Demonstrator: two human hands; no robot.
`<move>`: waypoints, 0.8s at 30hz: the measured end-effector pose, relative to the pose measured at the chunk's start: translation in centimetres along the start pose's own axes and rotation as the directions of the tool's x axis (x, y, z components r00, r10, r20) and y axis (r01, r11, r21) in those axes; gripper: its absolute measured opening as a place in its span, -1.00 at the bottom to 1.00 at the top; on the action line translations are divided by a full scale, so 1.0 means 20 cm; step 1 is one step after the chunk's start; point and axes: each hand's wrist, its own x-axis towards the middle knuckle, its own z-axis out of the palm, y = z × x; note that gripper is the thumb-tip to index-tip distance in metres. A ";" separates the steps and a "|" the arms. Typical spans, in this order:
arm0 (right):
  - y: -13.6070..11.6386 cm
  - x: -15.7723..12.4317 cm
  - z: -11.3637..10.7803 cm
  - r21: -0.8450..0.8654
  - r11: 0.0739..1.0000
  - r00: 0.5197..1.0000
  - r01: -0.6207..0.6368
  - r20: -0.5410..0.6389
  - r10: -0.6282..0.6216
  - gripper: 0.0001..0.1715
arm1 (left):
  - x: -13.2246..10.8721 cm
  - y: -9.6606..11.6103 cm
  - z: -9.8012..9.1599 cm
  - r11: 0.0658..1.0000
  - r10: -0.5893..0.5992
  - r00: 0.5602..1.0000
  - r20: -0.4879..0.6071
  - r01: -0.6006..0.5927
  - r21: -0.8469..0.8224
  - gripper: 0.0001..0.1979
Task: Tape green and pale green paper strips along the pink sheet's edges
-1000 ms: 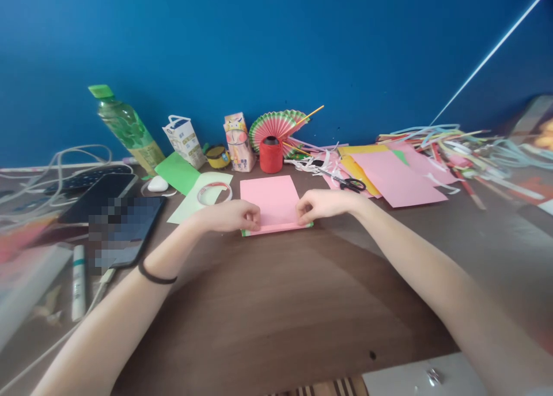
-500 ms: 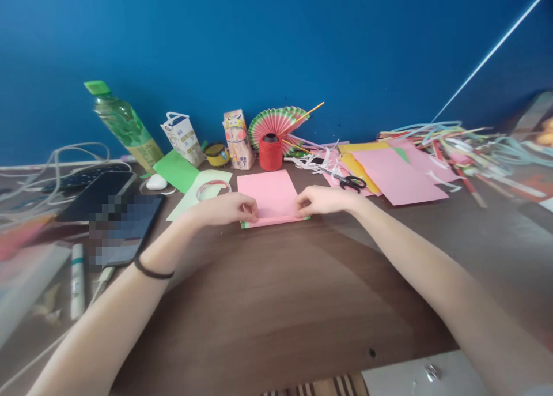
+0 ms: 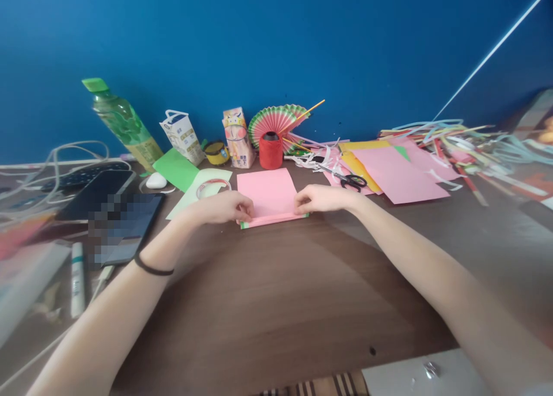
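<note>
A pink sheet of paper [image 3: 270, 191] lies on the brown table, its near edge folded into a narrow strip with green at both ends. At the left end of that fold, my left hand [image 3: 231, 206] pinches the paper between thumb and fingers. My right hand [image 3: 322, 199] pinches the right end of the same fold. Just beyond the sheet stands a red spool of thread [image 3: 271, 153]. Behind it is a pleated pink and green paper fan [image 3: 273, 122]. A roll of tape [image 3: 213, 184] rests on pale green paper [image 3: 185, 203] beside my left hand.
Black-handled scissors [image 3: 353, 181] and pink sheets [image 3: 401, 174] lie to the right, with paper strips [image 3: 466, 148] beyond. Cartons [image 3: 238, 139] and a green bottle [image 3: 125, 122] stand along the blue wall. A phone [image 3: 133, 229] and a marker [image 3: 78, 281] are at the left.
My left hand has shifted slightly left along the fold, uncovering a bit more of the strip. My right hand has hardly moved, and the sheet stays in place.
</note>
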 end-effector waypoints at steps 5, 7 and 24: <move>0.00 0.00 0.00 0.012 1.000 1.000 0.014 -0.025 -0.014 -0.76 | 0.01 -0.01 0.00 1.000 0.004 1.000 0.011 -0.004 -0.003 -0.82; -0.01 0.00 0.00 0.012 1.000 1.000 0.019 -0.013 -0.019 -0.76 | 0.01 -0.01 0.00 1.000 0.010 1.000 0.029 -0.010 -0.002 -0.81; -0.01 0.01 0.01 0.011 0.999 0.998 0.031 0.062 -0.031 -0.69 | 0.01 -0.01 0.02 0.999 -0.024 0.995 0.092 0.021 0.037 -0.80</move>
